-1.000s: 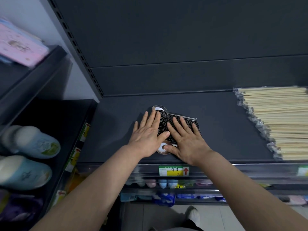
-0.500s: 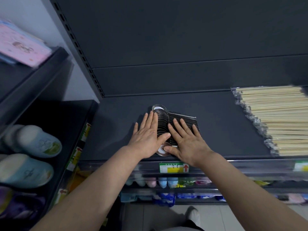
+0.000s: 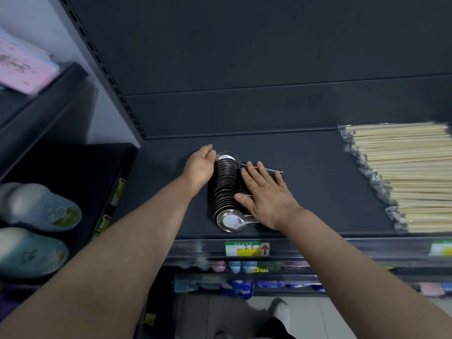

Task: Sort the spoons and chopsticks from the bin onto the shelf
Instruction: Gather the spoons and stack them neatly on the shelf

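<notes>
Nothing worn up top: left hand (image 3: 199, 171) and right hand (image 3: 265, 198) bare, forearms (image 3: 354, 255) uncovered as far as we see. Down at the floor, a pale shoe (image 3: 281, 311) under dark trousers (image 3: 277, 330).

dark back panel (image 3: 269, 45), slotted upright (image 3: 97, 59), pale wall (image 3: 36, 15), perhaps tiled grey floor (image 3: 330, 319)

The dark shelf (image 3: 318, 192) has a wide bare strip between the row of spoons (image 3: 225, 189) and the wrapped chopsticks (image 3: 403, 177); a hand fits there. There is bare room too from the spoons to the slotted post (image 3: 111, 81) on the left, and behind them up to the back wall (image 3: 244, 113). The left hand (image 3: 199, 167) leans on the row's left side. The right hand (image 3: 265, 195) lies flat on the handles. The chopsticks fill the right end.
</notes>
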Available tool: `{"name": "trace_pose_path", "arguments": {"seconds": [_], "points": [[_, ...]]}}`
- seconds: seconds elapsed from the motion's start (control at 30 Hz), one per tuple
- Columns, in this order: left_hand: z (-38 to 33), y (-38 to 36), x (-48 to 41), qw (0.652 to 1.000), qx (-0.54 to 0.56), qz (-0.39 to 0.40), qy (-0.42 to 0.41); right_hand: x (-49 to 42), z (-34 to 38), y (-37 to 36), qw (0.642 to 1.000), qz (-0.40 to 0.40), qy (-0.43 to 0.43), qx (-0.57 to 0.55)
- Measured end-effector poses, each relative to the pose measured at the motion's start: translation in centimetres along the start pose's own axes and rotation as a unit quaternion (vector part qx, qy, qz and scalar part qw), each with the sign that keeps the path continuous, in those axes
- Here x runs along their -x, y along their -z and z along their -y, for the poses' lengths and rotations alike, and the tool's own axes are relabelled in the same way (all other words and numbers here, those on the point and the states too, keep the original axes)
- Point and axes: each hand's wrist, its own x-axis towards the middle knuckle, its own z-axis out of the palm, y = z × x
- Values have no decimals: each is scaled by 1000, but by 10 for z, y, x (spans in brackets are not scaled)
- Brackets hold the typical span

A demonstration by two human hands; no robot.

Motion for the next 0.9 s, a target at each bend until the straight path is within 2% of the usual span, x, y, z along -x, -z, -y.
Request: {"name": "trace_pose_path", "arguments": {"seconds": [0.1, 0.33, 0.53, 0.7, 0.9], "points": [[-8, -5, -6, 998, 65, 22, 8, -2, -2, -1, 1000, 1, 1, -11], [-11, -9, -14, 996, 72, 42, 16, -11, -3, 4, 1000, -5, 0, -12], [-6, -7, -12, 997, 58, 46, 2, -21, -2, 5, 998, 10, -60, -4], [-3, -10, -10, 995, 80, 59, 6, -19, -1, 5, 998, -12, -68, 9], [-4, -10, -10, 995, 78, 55, 10, -19, -3, 8, 997, 0, -74, 0]]}}
